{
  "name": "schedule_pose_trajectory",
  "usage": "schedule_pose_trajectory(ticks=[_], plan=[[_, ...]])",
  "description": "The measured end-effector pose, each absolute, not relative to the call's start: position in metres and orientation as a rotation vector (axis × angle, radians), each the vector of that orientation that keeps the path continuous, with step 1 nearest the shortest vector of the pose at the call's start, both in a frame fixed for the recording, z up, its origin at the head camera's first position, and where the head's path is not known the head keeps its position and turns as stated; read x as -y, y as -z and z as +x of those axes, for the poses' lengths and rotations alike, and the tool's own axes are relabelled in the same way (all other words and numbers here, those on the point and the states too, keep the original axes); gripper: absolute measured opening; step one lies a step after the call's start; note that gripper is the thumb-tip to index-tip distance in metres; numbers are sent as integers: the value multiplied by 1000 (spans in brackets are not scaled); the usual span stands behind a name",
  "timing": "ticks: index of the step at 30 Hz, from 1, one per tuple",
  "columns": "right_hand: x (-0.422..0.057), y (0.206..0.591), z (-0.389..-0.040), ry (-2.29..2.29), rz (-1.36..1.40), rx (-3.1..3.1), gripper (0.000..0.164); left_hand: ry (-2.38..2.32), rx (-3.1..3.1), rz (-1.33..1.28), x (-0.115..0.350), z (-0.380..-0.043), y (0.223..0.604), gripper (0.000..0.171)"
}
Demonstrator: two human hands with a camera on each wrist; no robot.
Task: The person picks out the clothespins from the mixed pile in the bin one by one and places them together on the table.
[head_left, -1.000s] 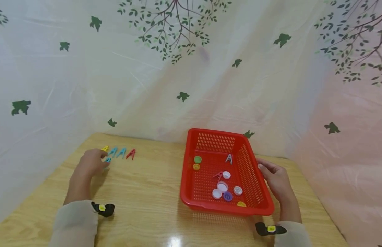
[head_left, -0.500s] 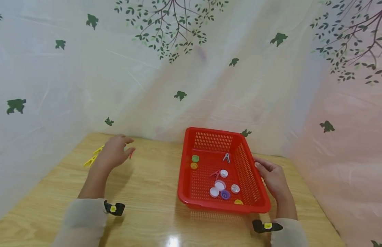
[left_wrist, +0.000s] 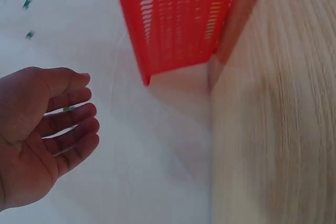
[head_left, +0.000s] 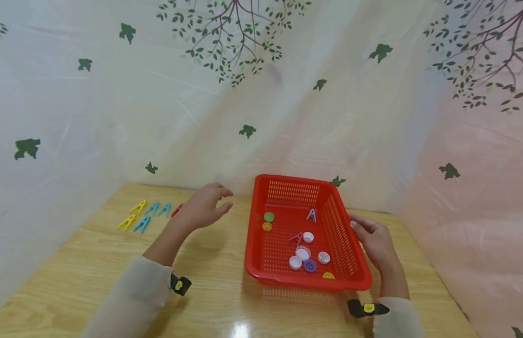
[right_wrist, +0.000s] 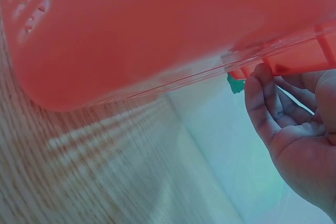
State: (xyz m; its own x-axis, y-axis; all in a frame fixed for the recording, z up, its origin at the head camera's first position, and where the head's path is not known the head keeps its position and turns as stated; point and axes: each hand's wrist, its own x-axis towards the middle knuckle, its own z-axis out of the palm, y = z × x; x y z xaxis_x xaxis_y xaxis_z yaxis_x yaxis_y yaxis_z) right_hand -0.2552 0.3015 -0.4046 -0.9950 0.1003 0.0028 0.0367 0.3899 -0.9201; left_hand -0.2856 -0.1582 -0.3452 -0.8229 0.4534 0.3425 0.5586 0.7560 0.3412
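My left hand [head_left: 204,205] hovers over the table to the left of a red plastic basket [head_left: 303,281], fingers loosely bent. In the left wrist view no object shows between the thumb and fingers of the left hand [left_wrist: 52,124]. My right hand [head_left: 376,244] pinches the basket's right rim; in the right wrist view its fingertips [right_wrist: 263,74] curl under that rim. Inside the basket lie a grey clothespin [head_left: 311,215], a red clothespin [head_left: 297,238] and several bottle caps, among them a green cap [head_left: 268,217] and a purple cap [head_left: 310,265].
At the table's back left lie yellow clothespins [head_left: 127,221], blue clothespins [head_left: 142,224] and a red clothespin [head_left: 176,210] partly covered by my left arm. A pale sheet [head_left: 194,103] with leaf prints hangs behind the wooden table [head_left: 202,286].
My left hand has moved right from the clothespins toward the basket, uncovering the yellow and blue ones. The right hand keeps its hold on the rim; the basket stays put.
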Motion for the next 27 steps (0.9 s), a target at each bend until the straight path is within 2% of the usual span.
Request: schedule_pose_trajectory(ticks=[16,27], plan=[[-301,405,-254,-1723,-92,2556,58,40,2683,-1252,65,-290,344,26],[-301,403,-253,-1718,-98,2550,57,-110,2853,-1322,25,-304,357,32]])
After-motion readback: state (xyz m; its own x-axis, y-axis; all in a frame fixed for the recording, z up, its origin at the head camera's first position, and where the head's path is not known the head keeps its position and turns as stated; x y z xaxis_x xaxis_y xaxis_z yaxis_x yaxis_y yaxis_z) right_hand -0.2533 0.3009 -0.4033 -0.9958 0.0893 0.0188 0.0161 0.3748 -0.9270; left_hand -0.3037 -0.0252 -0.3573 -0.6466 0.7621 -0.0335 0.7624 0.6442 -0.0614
